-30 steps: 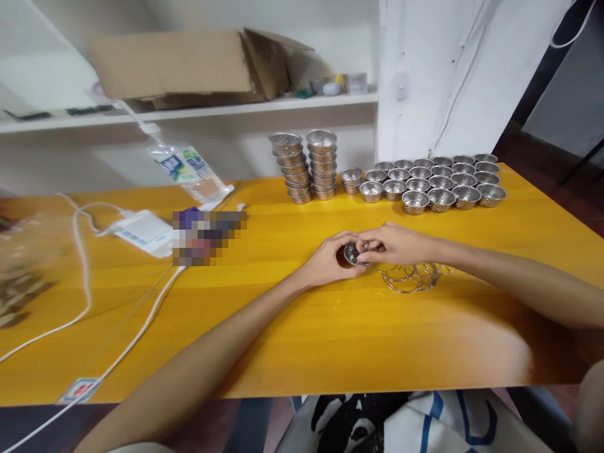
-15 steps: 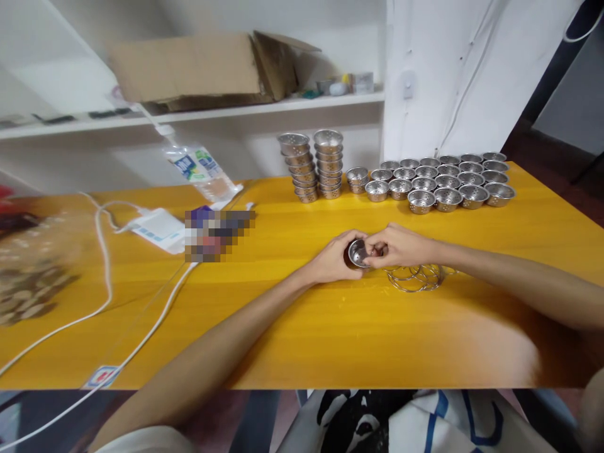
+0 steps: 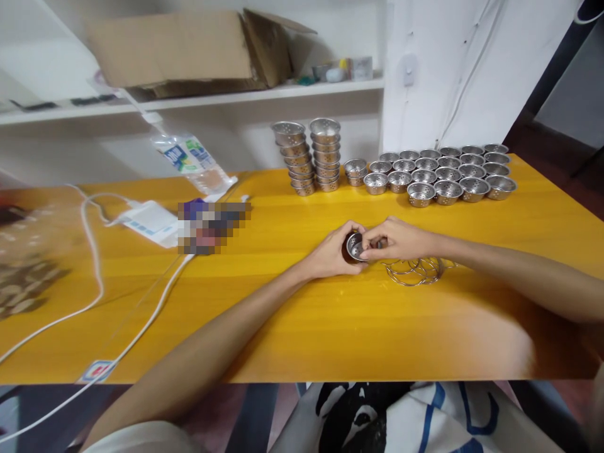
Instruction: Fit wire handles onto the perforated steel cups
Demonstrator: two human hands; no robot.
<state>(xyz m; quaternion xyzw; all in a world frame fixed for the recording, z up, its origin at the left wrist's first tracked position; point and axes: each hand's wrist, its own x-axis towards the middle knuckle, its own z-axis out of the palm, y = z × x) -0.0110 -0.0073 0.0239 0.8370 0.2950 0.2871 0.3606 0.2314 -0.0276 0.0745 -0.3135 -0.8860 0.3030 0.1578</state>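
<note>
At centre frame, the left hand [image 3: 336, 255] was clamped around a perforated steel cup [image 3: 355, 246]; the right hand [image 3: 394, 240] had its fingertips at the rim, though what they pinched could not be told. This cup appeared unfinished. Its mouth tipped towards the camera, its mouth-to-base axis slanting. Wire rings [image 3: 415, 273] lay just right; beyond, upper right, stacked cups [image 3: 325, 157] and rowed cups [image 3: 448, 192] stood mouth-up, their completion unclear.

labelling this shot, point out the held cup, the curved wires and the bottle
held cup [image 3: 355, 247], head view, on its perforated inside
curved wires [image 3: 416, 272], head view, mid-bundle
bottle [image 3: 189, 156], head view, on its label
</note>
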